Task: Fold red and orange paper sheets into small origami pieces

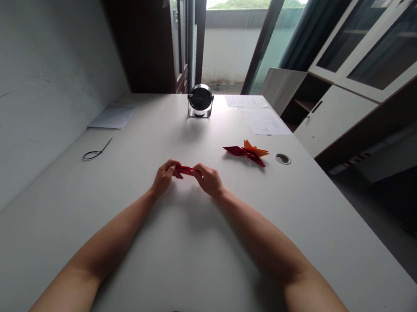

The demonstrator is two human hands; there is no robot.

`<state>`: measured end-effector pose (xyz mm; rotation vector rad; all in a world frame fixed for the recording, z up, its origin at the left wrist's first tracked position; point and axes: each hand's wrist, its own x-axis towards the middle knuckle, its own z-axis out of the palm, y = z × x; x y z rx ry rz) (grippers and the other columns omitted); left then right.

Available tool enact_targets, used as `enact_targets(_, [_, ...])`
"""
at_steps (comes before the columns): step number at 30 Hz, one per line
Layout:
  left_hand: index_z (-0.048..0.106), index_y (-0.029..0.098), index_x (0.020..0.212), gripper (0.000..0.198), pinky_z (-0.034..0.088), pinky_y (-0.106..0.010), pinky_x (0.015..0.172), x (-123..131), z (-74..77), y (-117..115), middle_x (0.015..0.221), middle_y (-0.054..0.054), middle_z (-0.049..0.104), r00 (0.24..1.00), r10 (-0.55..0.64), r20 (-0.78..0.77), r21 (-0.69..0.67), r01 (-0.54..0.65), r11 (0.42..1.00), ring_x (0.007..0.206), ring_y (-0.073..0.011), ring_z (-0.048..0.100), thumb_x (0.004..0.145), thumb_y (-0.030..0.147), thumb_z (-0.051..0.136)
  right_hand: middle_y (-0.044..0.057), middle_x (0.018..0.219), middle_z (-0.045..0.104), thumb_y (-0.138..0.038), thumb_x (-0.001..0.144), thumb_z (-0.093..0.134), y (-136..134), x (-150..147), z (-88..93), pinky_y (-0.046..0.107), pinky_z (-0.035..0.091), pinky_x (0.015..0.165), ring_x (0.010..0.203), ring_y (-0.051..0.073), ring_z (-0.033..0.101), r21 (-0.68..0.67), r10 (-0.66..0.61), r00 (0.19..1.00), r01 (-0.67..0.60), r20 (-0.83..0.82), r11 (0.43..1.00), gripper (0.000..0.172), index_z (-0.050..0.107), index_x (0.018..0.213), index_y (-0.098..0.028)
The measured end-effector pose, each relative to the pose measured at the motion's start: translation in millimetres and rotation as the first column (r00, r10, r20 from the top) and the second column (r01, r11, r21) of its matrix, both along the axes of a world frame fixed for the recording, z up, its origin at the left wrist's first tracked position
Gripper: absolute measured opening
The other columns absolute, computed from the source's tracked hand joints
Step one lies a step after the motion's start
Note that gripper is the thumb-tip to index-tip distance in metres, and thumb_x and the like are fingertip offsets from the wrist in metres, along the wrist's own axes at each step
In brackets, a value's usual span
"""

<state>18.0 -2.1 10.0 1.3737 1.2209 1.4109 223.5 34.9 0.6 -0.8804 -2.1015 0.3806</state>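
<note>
A small folded red paper (186, 170) is held between both hands just above the white table (196, 256). My left hand (165, 175) pinches its left end with curled fingers. Its right end is gripped by my right hand (208, 179), fingers closed over it. Most of the paper is hidden by the fingers; only a narrow red strip shows between the hands.
Finished folded paper shapes, one red (242, 153) and one orange (257, 149), lie to the right beyond my hands, beside a cable hole (283, 158). A small round fan (200, 100) stands at the back. Paper sheets (264, 118), a folded sheet (113, 116) and a black cable tie (95, 152) lie around.
</note>
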Motion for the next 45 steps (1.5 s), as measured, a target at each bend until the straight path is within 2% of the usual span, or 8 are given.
enact_targets(8, [0.067, 0.019, 0.095, 0.032, 0.049, -0.025, 0.060, 0.4, 2.3, -5.3, 0.063, 0.002, 0.065, 0.974, 0.034, -0.225, 0.068, -0.019, 0.997, 0.053, -0.0129, 0.060, 0.094, 0.049, 0.053, 0.001, 0.077, 0.066, -0.035, 0.101, 0.046, 0.6, 0.0, 1.6, 0.023, 0.036, 0.062, 0.061, 0.012, 0.048, -0.031, -0.025, 0.999, 0.024, -0.047, 0.999, 0.022, 0.058, 0.088, -0.020])
enact_targets(13, [0.067, 0.022, 0.101, 0.026, 0.051, -0.026, 0.062, -1.3, -0.2, -4.9, 0.080, -0.001, 0.072, 0.949, 0.028, -0.314, 0.104, 0.006, 0.995, 0.059, -0.0129, 0.063, 0.090, 0.045, 0.062, 0.001, 0.078, 0.066, -0.035, 0.101, 0.046, 0.3, -0.5, 1.1, 0.024, 0.036, 0.063, 0.062, 0.012, 0.049, -0.049, -0.046, 0.998, 0.044, -0.048, 0.998, 0.022, 0.058, 0.089, -0.021])
enact_targets(16, [0.069, 0.022, 0.098, 0.023, 0.052, -0.027, 0.064, -2.3, -2.0, -3.4, 0.077, 0.000, 0.072, 0.935, 0.066, -0.349, 0.129, -0.021, 0.991, 0.059, -0.0136, 0.064, 0.090, 0.043, 0.063, 0.002, 0.082, 0.068, -0.034, 0.099, 0.047, 0.9, -0.9, -0.6, 0.024, 0.037, 0.064, 0.064, 0.013, 0.052, -0.068, -0.049, 0.998, 0.047, -0.029, 0.997, 0.018, 0.060, 0.095, -0.021])
enact_targets(20, [0.071, 0.024, 0.096, 0.019, 0.051, -0.026, 0.067, -3.1, 0.8, -5.3, 0.077, 0.001, 0.073, 0.872, 0.110, -0.477, 0.171, -0.031, 0.985, 0.061, -0.0137, 0.065, 0.091, 0.041, 0.063, 0.002, 0.090, 0.071, -0.033, 0.095, 0.056, 2.7, -0.6, -2.2, 0.024, 0.039, 0.068, 0.071, 0.015, 0.058, -0.108, -0.009, 1.000, 0.013, 0.028, 0.994, 0.020, 0.060, 0.113, -0.023])
enact_targets(24, [0.072, 0.024, 0.098, 0.020, 0.050, -0.026, 0.072, -1.8, 5.4, -9.5, 0.079, -0.001, 0.074, 0.794, 0.149, -0.589, 0.244, -0.001, 0.970, 0.069, -0.0150, 0.067, 0.094, 0.039, 0.059, 0.003, 0.089, 0.070, -0.037, 0.095, 0.059, 3.4, 0.1, -2.2, 0.023, 0.037, 0.067, 0.071, 0.014, 0.057, -0.099, 0.030, 0.995, -0.021, 0.092, 0.995, 0.015, 0.065, 0.097, -0.023])
enact_targets(29, [0.070, 0.025, 0.103, 0.016, 0.052, -0.026, 0.072, -1.1, 4.1, -8.4, 0.089, -0.001, 0.076, 0.805, 0.155, -0.572, 0.245, -0.012, 0.969, 0.073, -0.0152, 0.069, 0.092, 0.034, 0.061, 0.003, 0.086, 0.068, -0.037, 0.100, 0.052, 1.1, -0.2, 2.2, 0.023, 0.035, 0.066, 0.070, 0.013, 0.055, -0.043, 0.023, 0.994, -0.019, 0.102, 0.999, 0.022, 0.065, 0.090, -0.022])
enact_targets(33, [0.061, 0.026, 0.119, 0.030, 0.053, -0.024, 0.067, -2.0, -0.5, -5.0, 0.096, -0.001, 0.077, 0.833, 0.106, -0.543, 0.190, -0.001, 0.982, 0.073, -0.0142, 0.070, 0.089, 0.028, 0.065, 0.004, 0.087, 0.068, -0.035, 0.102, 0.049, -0.4, 0.4, 6.5, 0.023, 0.036, 0.068, 0.073, 0.014, 0.056, -0.020, 0.035, 0.996, -0.033, 0.083, 0.999, 0.024, 0.066, 0.091, -0.022])
enact_targets(45, [0.060, 0.024, 0.108, 0.017, 0.051, -0.025, 0.065, -1.4, 2.6, -6.4, 0.085, 0.000, 0.074, 0.830, 0.201, -0.520, 0.247, -0.079, 0.966, 0.067, -0.0141, 0.068, 0.095, 0.034, 0.058, 0.002, 0.083, 0.067, -0.034, 0.098, 0.054, 5.0, -0.3, -1.4, 0.023, 0.036, 0.066, 0.068, 0.013, 0.054, -0.088, 0.013, 0.999, -0.009, 0.040, 0.996, 0.018, 0.064, 0.091, -0.021])
